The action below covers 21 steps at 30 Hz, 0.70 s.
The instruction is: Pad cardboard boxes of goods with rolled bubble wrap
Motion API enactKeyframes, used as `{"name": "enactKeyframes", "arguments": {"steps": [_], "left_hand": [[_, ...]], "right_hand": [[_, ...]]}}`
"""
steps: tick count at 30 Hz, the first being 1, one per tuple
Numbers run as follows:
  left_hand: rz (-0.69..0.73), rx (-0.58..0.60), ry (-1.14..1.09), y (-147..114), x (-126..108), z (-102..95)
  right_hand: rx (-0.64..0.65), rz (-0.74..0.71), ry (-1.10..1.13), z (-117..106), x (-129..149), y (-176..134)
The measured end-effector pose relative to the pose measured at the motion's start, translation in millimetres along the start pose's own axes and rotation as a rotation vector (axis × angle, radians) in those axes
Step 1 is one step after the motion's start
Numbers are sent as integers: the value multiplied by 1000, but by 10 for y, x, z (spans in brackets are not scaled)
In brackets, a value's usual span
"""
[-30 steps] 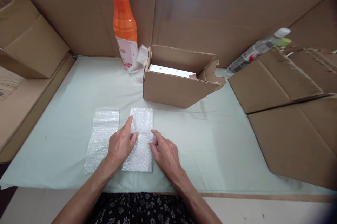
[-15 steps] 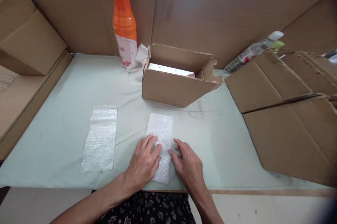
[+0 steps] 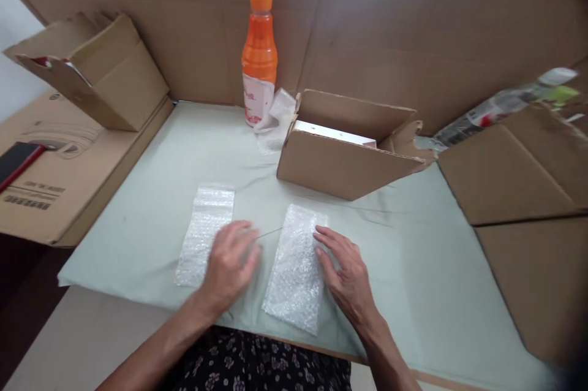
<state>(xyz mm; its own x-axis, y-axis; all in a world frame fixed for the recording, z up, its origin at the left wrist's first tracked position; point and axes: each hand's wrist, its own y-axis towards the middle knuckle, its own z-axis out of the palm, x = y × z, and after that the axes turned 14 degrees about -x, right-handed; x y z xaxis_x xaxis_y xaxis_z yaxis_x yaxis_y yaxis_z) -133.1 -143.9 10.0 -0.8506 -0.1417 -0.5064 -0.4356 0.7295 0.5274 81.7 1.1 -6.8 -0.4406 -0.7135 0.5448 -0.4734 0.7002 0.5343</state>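
Observation:
Two flat bubble wrap pieces lie on the pale green cloth. My left hand (image 3: 232, 265), a little blurred, is between them, over the right edge of the left bubble wrap piece (image 3: 202, 231). Its fingers are loosely apart with nothing in them; whether it touches that piece I cannot tell. At the right edge of the right bubble wrap piece (image 3: 296, 268) is my right hand (image 3: 346, 271), its thumb and fingers apart, fingertips at the upper right side of the piece.
Behind stands an open cardboard box (image 3: 340, 164) with a white box (image 3: 335, 132) inside. An orange drink bottle (image 3: 260, 54) and crumpled clear wrap (image 3: 278, 118) are left of it. More cardboard boxes (image 3: 514, 164) and a clear bottle (image 3: 500, 106) occupy the right; stacked cartons (image 3: 114, 72) the left.
My left hand has come off the right bubble wrap piece and moved left toward the other one. My right hand stays by the right piece's edge. The view has swung left.

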Motion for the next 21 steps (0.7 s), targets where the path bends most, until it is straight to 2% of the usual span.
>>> {"name": "enactKeyframes", "arguments": {"steps": [1, 2, 4, 6, 8, 12, 16, 18, 21], "left_hand": [[-75, -44, 112, 51, 177, -140], [-147, -40, 230, 91, 353, -274], [-267, 16, 424, 141, 661, -484], [-360, 77, 528, 156, 862, -580], [-441, 98, 523, 159, 942, -567], [-646, 8, 195, 201, 871, -421], [-750, -44, -85, 265, 695, -317], [-772, -46, -227, 291, 569, -257], [-777, -33, -419, 355, 302, -118]], "right_hand": [[-15, 23, -38, -20, -16, 4], [-12, 48, -93, -28, -35, 20], [29, 111, -237, -22, -76, 82], [92, 189, -376, -6, -107, 148], [142, 256, -462, 12, -101, 181], [175, 309, -416, 102, 43, 123], [86, 429, -76, 143, 216, 46], [27, 508, 127, 52, 263, 32], [6, 608, 376, -225, 279, 10]]}}
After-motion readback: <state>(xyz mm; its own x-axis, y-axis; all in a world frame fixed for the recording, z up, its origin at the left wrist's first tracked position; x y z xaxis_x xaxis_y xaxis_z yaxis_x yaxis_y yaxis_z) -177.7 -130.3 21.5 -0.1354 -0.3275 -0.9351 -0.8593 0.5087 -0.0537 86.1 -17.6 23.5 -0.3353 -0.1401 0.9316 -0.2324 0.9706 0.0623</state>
